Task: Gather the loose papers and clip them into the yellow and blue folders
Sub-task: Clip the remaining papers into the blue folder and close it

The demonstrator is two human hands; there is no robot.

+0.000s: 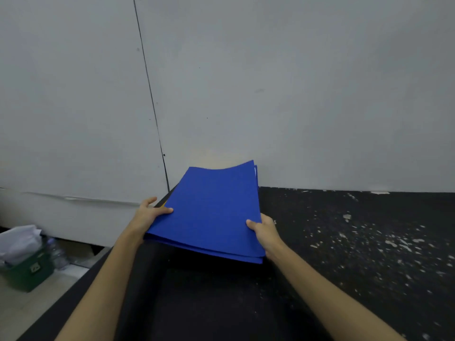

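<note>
Blue folders (pixel 209 210), stacked, are raised off the black counter (pixel 344 242); my left hand (pixel 147 215) and right hand (pixel 264 231) grasp opposite edges. Papers unseen; next, set down and open.

Dim, flat, cool-toned overall, with no hard shadows or glare; only a soft dark shadow on the tabletop (pixel 344 242) beneath the blue folder (pixel 211 207). Slightly soft throughout, blurrier at the lower left corner. Bowed by wide-angle distortion toward the edges.
</note>
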